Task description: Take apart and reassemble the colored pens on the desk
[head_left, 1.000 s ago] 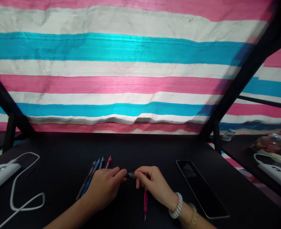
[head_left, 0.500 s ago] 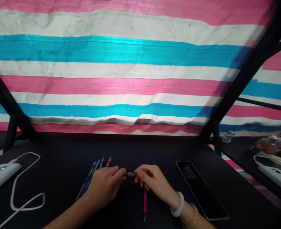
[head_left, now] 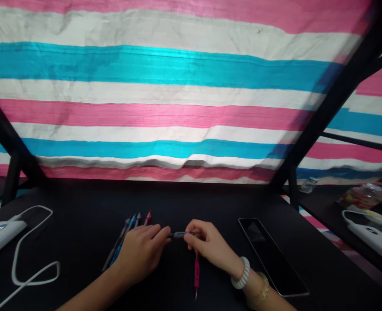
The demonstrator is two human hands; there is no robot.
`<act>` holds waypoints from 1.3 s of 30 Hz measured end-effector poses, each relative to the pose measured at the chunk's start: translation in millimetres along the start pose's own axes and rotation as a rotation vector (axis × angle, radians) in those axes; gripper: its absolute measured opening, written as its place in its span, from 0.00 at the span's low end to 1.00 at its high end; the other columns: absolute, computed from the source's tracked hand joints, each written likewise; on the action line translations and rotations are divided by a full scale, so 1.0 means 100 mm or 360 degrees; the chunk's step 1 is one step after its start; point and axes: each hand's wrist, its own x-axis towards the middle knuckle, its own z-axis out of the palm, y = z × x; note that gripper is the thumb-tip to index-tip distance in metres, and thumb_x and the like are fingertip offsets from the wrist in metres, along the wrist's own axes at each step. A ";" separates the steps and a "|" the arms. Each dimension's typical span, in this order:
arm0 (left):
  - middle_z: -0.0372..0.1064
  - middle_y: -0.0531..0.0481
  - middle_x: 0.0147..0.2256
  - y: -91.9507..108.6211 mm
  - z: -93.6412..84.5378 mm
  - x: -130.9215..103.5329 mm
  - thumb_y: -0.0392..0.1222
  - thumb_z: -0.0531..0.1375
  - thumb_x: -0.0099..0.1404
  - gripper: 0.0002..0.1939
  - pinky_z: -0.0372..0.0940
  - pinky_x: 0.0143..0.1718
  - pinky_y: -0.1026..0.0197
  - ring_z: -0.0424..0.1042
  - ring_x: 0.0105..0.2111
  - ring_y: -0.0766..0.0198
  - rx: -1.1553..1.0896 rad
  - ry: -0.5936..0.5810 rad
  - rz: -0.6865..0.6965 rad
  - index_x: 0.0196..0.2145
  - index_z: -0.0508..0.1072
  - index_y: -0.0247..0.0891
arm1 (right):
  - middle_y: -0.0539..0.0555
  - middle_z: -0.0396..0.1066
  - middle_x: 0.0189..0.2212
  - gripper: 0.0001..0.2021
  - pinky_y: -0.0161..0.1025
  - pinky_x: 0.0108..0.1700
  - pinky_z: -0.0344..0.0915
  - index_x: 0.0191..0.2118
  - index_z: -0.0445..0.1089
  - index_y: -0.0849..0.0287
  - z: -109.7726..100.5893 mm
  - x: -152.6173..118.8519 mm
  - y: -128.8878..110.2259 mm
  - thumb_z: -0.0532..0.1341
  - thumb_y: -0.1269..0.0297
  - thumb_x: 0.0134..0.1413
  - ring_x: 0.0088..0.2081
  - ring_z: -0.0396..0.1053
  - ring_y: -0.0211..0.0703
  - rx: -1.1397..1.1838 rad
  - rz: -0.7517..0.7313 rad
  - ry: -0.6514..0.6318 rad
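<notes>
Left fingers (head_left: pixel 165 233) and right fingers (head_left: pixel 191 238) hold a gray pen (head_left: pixel 179 235).

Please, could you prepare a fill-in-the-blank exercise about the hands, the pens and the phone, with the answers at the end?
1. The held pen shows a ____ grip between the left hand and the right hand.
2. The pen just below the right hand is ____ in colour.
3. Of the pens beyond the left hand, the rightmost is ____ in colour.
4. The phone lies to the ____ of the right hand.

Answers: gray; pink; red; right
</notes>
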 end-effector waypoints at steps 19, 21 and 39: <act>0.71 0.51 0.28 0.01 -0.02 0.00 0.40 0.51 0.70 0.08 0.62 0.27 0.60 0.72 0.25 0.60 -0.0046 0.0002 -0.0023 0.44 0.67 0.39 | 0.47 0.67 0.21 0.17 0.27 0.16 0.54 0.33 0.66 0.61 -0.01 0.00 -0.02 0.65 0.51 0.50 0.16 0.58 0.29 0.0201 0.0088 -0.0047; 0.72 0.50 0.29 0.02 -0.02 0.00 0.41 0.52 0.70 0.08 0.63 0.28 0.60 0.73 0.26 0.60 -0.0059 0.0007 -0.0036 0.45 0.66 0.39 | 0.47 0.67 0.20 0.19 0.27 0.16 0.53 0.33 0.66 0.62 -0.01 0.00 -0.02 0.61 0.48 0.53 0.15 0.58 0.29 0.0257 0.0104 -0.0076; 0.71 0.49 0.36 -0.03 0.02 0.01 0.33 0.54 0.68 0.05 0.65 0.34 0.62 0.72 0.32 0.63 -0.0153 0.0256 -0.0109 0.39 0.68 0.39 | 0.45 0.67 0.21 0.15 0.28 0.17 0.56 0.38 0.67 0.61 -0.02 0.00 -0.01 0.67 0.59 0.47 0.16 0.59 0.29 0.0544 0.0171 -0.0038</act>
